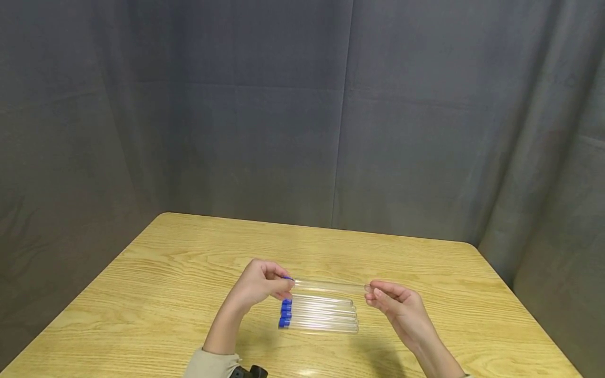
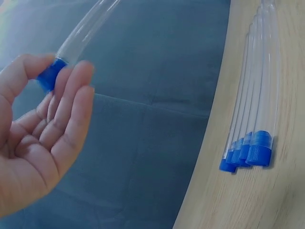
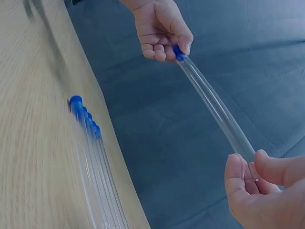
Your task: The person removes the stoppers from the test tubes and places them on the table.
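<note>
Between my two hands a clear test tube [image 1: 331,286] with a blue cap [image 2: 51,74] is held level above the table. My left hand [image 1: 260,285] pinches the cap end between thumb and fingers. At the other end, my right hand [image 1: 399,310] pinches the tube's rounded tip with thumb and fingertips. Just below, nearer the front, several more capped test tubes [image 1: 323,317] lie side by side on the table, their blue caps [image 2: 259,150] all toward the left.
The wooden table [image 1: 189,252] has light grain and rounded far corners. Grey curtains [image 1: 255,131] hang behind it and at both sides. A black device [image 1: 250,371] sits at the left wrist by a beige sleeve [image 1: 210,364].
</note>
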A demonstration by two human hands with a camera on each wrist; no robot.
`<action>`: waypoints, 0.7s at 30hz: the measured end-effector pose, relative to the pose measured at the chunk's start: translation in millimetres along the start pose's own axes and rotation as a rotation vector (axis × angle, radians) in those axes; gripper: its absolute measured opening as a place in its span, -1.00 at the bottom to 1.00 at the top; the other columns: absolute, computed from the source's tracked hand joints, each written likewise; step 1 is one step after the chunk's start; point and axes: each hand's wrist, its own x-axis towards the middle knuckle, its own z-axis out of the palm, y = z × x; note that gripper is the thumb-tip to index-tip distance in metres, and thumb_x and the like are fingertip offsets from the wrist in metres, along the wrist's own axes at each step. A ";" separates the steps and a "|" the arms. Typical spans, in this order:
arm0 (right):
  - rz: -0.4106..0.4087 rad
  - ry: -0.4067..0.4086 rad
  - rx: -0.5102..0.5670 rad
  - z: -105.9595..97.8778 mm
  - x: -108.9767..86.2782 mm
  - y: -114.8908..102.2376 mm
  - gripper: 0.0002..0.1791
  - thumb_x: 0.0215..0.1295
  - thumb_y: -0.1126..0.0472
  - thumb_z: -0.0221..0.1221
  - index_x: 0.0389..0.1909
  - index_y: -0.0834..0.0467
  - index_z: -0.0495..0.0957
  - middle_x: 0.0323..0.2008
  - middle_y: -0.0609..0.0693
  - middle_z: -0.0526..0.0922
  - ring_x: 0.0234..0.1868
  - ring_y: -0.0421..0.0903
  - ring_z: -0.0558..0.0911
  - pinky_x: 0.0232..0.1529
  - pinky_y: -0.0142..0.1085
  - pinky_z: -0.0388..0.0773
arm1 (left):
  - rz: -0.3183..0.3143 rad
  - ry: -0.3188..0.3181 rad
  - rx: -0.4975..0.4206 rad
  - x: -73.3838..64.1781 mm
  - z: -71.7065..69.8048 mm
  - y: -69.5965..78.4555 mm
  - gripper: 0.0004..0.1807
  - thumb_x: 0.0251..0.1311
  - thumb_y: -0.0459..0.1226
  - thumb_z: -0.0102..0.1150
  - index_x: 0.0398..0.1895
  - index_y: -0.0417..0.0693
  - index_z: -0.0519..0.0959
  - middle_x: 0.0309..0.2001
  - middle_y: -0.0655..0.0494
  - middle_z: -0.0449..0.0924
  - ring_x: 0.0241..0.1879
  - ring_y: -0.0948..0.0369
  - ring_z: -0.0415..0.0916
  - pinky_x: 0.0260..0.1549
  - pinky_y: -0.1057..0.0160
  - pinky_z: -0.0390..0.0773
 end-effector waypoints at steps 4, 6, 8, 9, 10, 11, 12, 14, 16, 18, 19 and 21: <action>0.013 0.056 -0.036 -6.1 -1.7 -1.4 -0.79 0.26 0.44 -0.02 -0.22 0.22 0.56 -0.26 0.02 0.62 -0.24 -0.16 0.60 -0.13 -0.35 0.49 | 0.013 0.041 0.027 -2.0 -2.9 0.1 -0.86 0.01 -0.42 0.19 -0.41 -0.41 0.55 -0.53 -0.04 0.58 -0.52 -0.01 0.58 -0.45 0.08 0.57; 0.015 0.063 -0.028 -7.6 -2.0 -1.6 -0.79 0.26 0.44 -0.02 -0.23 0.22 0.57 -0.27 0.02 0.63 -0.25 -0.16 0.61 -0.13 -0.35 0.49 | 0.011 0.037 0.021 -2.3 -3.8 0.0 -0.86 0.01 -0.42 0.19 -0.41 -0.42 0.55 -0.53 -0.05 0.58 -0.52 -0.01 0.58 -0.46 0.10 0.57; 0.017 0.054 -0.010 -7.8 -2.4 -1.4 -0.79 0.25 0.44 -0.01 -0.22 0.22 0.57 -0.27 0.02 0.63 -0.25 -0.16 0.61 -0.12 -0.35 0.48 | 0.011 0.027 0.010 -1.9 -3.8 -0.2 -0.85 0.02 -0.42 0.19 -0.41 -0.43 0.55 -0.53 -0.08 0.58 -0.51 -0.02 0.59 -0.46 0.11 0.58; 0.019 0.049 -0.001 -7.6 -2.5 -1.2 -0.79 0.25 0.44 -0.01 -0.22 0.23 0.57 -0.27 0.02 0.63 -0.24 -0.16 0.61 -0.12 -0.34 0.48 | 0.009 0.024 0.006 -1.7 -3.8 -0.2 -0.85 0.02 -0.42 0.18 -0.41 -0.43 0.54 -0.53 -0.08 0.58 -0.51 -0.02 0.59 -0.45 0.09 0.57; 0.021 0.044 0.007 -7.2 -2.6 -1.0 -0.79 0.25 0.44 -0.01 -0.22 0.23 0.58 -0.27 0.02 0.62 -0.24 -0.15 0.61 -0.12 -0.34 0.48 | 0.006 0.020 0.002 -1.6 -3.6 -0.2 -0.85 0.03 -0.42 0.18 -0.41 -0.43 0.54 -0.52 -0.09 0.58 -0.51 -0.02 0.59 -0.45 0.09 0.57; 0.024 0.041 0.012 -6.9 -2.8 -0.8 -0.79 0.25 0.44 -0.01 -0.22 0.23 0.58 -0.27 0.02 0.62 -0.25 -0.15 0.61 -0.12 -0.34 0.48 | 0.001 0.019 -0.003 -1.6 -3.4 -0.2 -0.85 0.03 -0.43 0.18 -0.41 -0.44 0.54 -0.52 -0.10 0.58 -0.50 -0.02 0.59 -0.44 0.08 0.57; 0.025 0.042 0.013 -6.5 -3.0 -0.6 -0.79 0.25 0.44 0.00 -0.22 0.23 0.58 -0.27 0.02 0.62 -0.25 -0.16 0.60 -0.12 -0.34 0.48 | -0.003 0.017 -0.009 -1.4 -3.3 -0.2 -0.85 0.03 -0.43 0.18 -0.40 -0.44 0.54 -0.52 -0.10 0.58 -0.50 -0.02 0.59 -0.43 0.05 0.57; 0.029 0.043 0.015 -5.9 -3.0 -0.5 -0.79 0.25 0.45 -0.01 -0.23 0.22 0.58 -0.27 0.02 0.62 -0.25 -0.15 0.60 -0.13 -0.34 0.49 | -0.011 0.021 -0.009 -1.5 -3.4 0.0 -0.85 0.03 -0.43 0.17 -0.40 -0.44 0.54 -0.52 -0.09 0.58 -0.51 0.01 0.59 -0.42 0.05 0.57; 0.033 0.045 0.014 -5.6 -2.9 -0.3 -0.79 0.25 0.45 -0.01 -0.23 0.22 0.58 -0.27 0.02 0.62 -0.25 -0.15 0.60 -0.13 -0.35 0.49 | -0.014 0.021 -0.013 -1.3 -3.6 0.0 -0.85 0.04 -0.43 0.17 -0.39 -0.44 0.54 -0.53 -0.07 0.58 -0.52 0.03 0.59 -0.44 0.09 0.57; 0.035 0.044 0.011 -5.5 -2.9 -0.1 -0.78 0.26 0.45 -0.02 -0.24 0.21 0.58 -0.27 0.02 0.62 -0.24 -0.16 0.60 -0.13 -0.35 0.48 | -0.016 0.017 -0.014 -1.3 -3.9 0.0 -0.84 0.04 -0.43 0.17 -0.39 -0.45 0.54 -0.53 -0.07 0.58 -0.52 0.03 0.60 -0.45 0.13 0.58; 0.040 0.044 0.011 -5.5 -2.9 0.0 -0.78 0.26 0.45 -0.02 -0.24 0.21 0.58 -0.27 0.02 0.62 -0.24 -0.16 0.60 -0.13 -0.35 0.48 | -0.016 0.016 -0.012 -1.4 -4.0 0.0 -0.84 0.04 -0.43 0.17 -0.39 -0.45 0.53 -0.52 -0.08 0.58 -0.52 0.03 0.60 -0.46 0.15 0.58; 0.048 0.044 0.013 -5.5 -3.0 0.4 -0.78 0.26 0.44 -0.02 -0.24 0.20 0.59 -0.27 0.02 0.63 -0.24 -0.16 0.60 -0.12 -0.35 0.48 | -0.017 0.012 -0.014 -1.7 -4.4 -0.2 -0.83 0.03 -0.43 0.17 -0.38 -0.47 0.53 -0.52 -0.09 0.58 -0.51 0.02 0.59 -0.46 0.15 0.58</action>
